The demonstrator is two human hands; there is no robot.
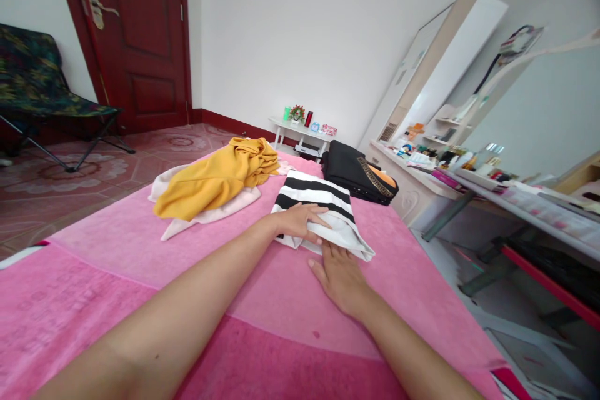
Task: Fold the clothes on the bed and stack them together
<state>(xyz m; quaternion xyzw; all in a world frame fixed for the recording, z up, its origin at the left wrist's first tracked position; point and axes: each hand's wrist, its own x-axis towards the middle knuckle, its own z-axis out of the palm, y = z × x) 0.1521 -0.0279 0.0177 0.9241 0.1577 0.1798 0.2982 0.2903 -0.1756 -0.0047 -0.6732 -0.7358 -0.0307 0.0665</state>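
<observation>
A folded black-and-white striped garment (319, 184) lies on the pink bedspread (281, 287) in front of me. My left hand (302, 222) rests on its near left part with the fingers spread over the cloth. At the near edge, my right hand (341, 272) lies flat, palm down, its fingertips slipped under the white hem and partly hidden there. The thumb of that hand points outward, apart from the fingers.
Left of the garment, a crumpled yellow garment (220, 175) lies over a pale pink cloth (206, 225). Folded black clothes (347, 169) are stacked behind, to the right. A cluttered dressing table (422, 178) stands at right, a camouflage folding chair (42, 87) at left.
</observation>
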